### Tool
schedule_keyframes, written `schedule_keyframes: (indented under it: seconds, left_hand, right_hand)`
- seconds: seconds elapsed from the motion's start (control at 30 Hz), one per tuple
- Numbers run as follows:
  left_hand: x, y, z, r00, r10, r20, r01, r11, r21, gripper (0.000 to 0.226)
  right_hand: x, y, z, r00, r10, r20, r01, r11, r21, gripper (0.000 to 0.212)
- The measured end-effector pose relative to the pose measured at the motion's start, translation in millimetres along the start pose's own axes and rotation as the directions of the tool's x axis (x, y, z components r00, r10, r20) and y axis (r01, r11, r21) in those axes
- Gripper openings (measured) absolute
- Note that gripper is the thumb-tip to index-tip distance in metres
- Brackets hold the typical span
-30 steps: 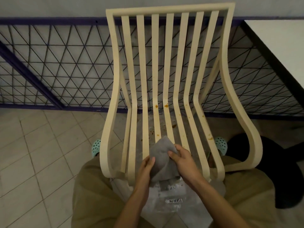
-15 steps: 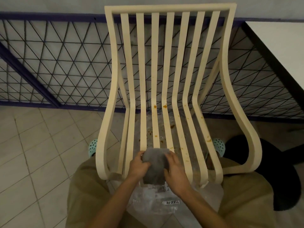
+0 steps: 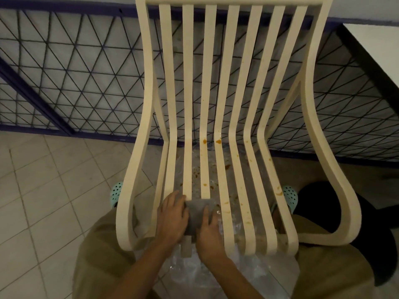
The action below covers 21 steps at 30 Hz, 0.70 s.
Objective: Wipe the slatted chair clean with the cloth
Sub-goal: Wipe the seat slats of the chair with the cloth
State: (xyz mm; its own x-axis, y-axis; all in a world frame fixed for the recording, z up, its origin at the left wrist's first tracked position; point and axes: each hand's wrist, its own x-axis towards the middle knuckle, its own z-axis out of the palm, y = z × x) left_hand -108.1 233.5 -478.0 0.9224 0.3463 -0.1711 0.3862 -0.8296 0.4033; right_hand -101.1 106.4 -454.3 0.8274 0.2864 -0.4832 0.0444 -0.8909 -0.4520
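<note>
A cream slatted chair [image 3: 237, 87] stands straight in front of me, its seat slats spotted with orange-brown stains. A folded grey cloth [image 3: 197, 214] lies on the front part of the middle-left seat slats. My left hand [image 3: 172, 216] grips the cloth's left side and my right hand [image 3: 208, 236] grips its right and lower side, fingers curled onto it. The cloth's lower part is hidden under my hands.
Crinkled clear plastic [image 3: 216, 270] lies on the tiled floor under the seat. A dark wire-mesh fence [image 3: 75, 72] runs behind the chair. A white table [image 3: 380, 46] juts in at the upper right. My knees and teal clogs [image 3: 116, 193] flank the seat.
The loose cloth has been folded into a compact pad between both hands and brought down onto the front slats; the hands have closed in on it.
</note>
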Motion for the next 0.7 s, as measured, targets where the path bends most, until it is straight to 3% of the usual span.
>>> schedule_keyframes:
  seconds: [0.2,0.33,0.47,0.7]
  left_hand:
    - [35,6,11,0.998,-0.013,0.059,0.007,0.995,0.104,0.053]
    - [40,8,25,1.0,-0.022,-0.017,0.025,0.973,0.231,0.056]
    - [45,4,31,0.999,-0.045,-0.006,0.045,0.977,0.209,0.058]
    - [46,6,25,0.999,-0.054,0.006,0.051,0.977,0.205,0.058]
  right_hand:
    - [25,-6,4,0.997,0.009,-0.08,-0.014,0.997,-0.071,0.089]
    - [47,-8,3,0.997,0.003,-0.071,-0.011,0.992,-0.123,0.091]
    - [64,-7,5,0.995,-0.004,-0.096,-0.005,0.996,-0.093,0.078]
    - [48,1,13,0.994,-0.019,-0.108,0.007,0.994,-0.11,0.078]
